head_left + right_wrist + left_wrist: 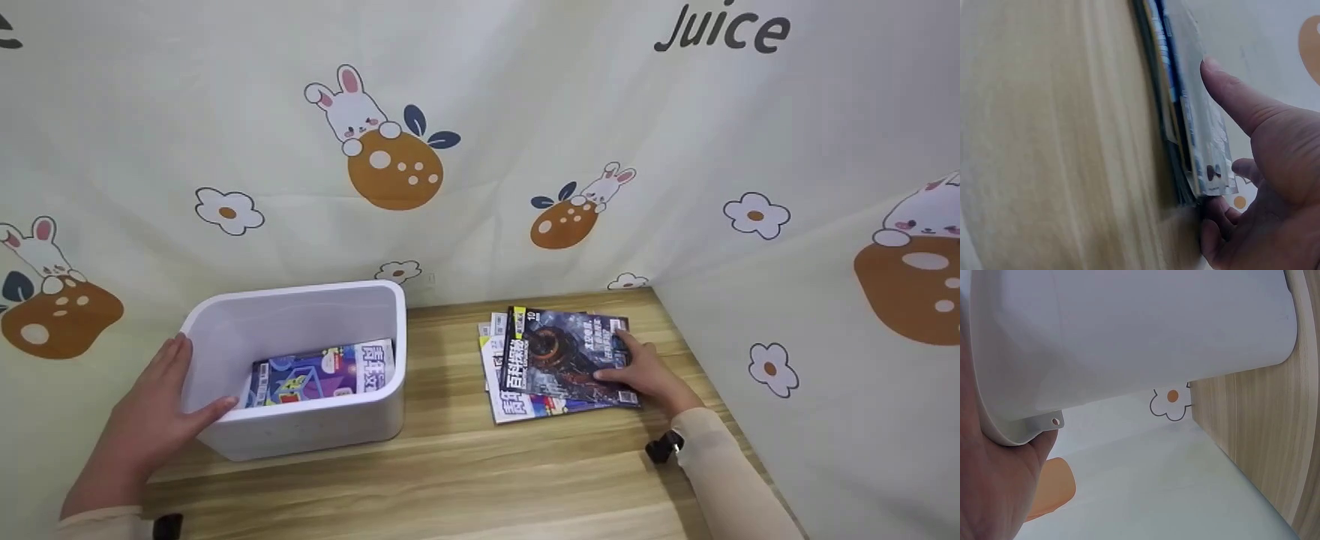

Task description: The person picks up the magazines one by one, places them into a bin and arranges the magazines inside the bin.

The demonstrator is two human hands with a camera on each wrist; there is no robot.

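Observation:
A white plastic bin (315, 431) stands at the left, with a purple-blue magazine (322, 373) lying inside. My left hand (154, 412) grips its left front corner, the thumb over the front rim and the fingers along the left side. In the left wrist view the palm lies against the bin's rim, near a small tab with a hole (1055, 421). To the right, a dark-covered magazine (562, 356) tops a small stack of magazines (514, 406). My right hand (652, 375) holds its right edge, thumb on the cover; in the right wrist view the other fingers curl at the stack's edge.
Everything stands on a wood-grain table (480, 480). A pale curtain (480, 90) printed with rabbits, oranges and flowers hangs behind and down the right side. A small black device (664, 448) is strapped to the right wrist.

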